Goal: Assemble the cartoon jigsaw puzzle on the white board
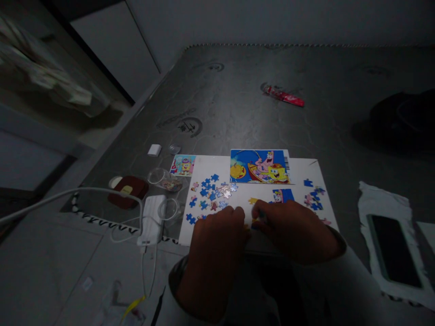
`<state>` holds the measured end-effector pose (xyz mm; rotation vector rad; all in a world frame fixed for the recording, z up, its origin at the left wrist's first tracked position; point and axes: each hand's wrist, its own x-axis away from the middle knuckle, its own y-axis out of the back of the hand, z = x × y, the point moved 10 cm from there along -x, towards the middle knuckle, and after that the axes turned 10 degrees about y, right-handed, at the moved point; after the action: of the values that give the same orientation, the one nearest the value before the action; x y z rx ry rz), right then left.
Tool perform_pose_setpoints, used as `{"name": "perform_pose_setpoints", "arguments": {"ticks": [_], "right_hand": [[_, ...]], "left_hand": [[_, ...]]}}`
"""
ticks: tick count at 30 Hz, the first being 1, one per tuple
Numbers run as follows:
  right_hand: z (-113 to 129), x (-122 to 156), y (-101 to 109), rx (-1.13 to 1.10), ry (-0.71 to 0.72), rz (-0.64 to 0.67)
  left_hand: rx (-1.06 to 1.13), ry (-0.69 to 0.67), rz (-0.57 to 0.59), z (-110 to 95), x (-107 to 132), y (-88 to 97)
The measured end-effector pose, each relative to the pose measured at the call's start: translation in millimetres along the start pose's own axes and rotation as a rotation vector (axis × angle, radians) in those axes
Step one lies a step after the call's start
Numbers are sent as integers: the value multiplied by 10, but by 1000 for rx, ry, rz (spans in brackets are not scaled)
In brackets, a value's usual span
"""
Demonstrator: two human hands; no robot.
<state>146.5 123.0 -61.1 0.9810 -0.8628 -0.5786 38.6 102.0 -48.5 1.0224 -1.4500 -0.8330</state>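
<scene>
A white board (299, 170) lies on a dark mat (238, 99) with several loose blue, pink and yellow puzzle pieces (212, 190) spread on it. A cartoon reference picture (260, 166) lies along its far edge. My left hand (217, 231) and my right hand (292, 226) rest side by side at the board's near edge, fingers curled down and pressed together over small pieces between them. A partly joined blue piece cluster (282, 195) sits just beyond my right hand. What the fingers pinch is mostly hidden.
A small cartoon card (183, 165) and clear plastic bags (166, 181) lie left of the board. A white charger with cable (151, 217), a dark red case (128, 190), a red wrapper (284, 96) and a phone on white cloth (392, 246) lie around.
</scene>
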Motion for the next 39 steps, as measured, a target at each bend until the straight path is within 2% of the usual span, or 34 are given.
{"name": "perform_pose_setpoints", "arguments": {"ticks": [4,8,15,20,25,33,39], "right_hand": [[-5,7,1,-30,24,-38],[-14,4,-23,-23,11,-10],[-15,5,-24,-27,0,-2],[5,1,8,-11,8,-28],[0,-1,-11,4,-11,12],[6,-12,-23,-2,-34,70],[23,-14,-14,-2,-6,43]], "left_hand": [[11,36,33,16,-1,-12],[-13,60,4,20,2,16],[-31,20,74,-24,-2,-42],[-17,10,34,-7,10,-18],[-4,72,-40,71,28,42],[-13,40,-37,38,19,25],[-42,25,-40,4,-1,12]]}}
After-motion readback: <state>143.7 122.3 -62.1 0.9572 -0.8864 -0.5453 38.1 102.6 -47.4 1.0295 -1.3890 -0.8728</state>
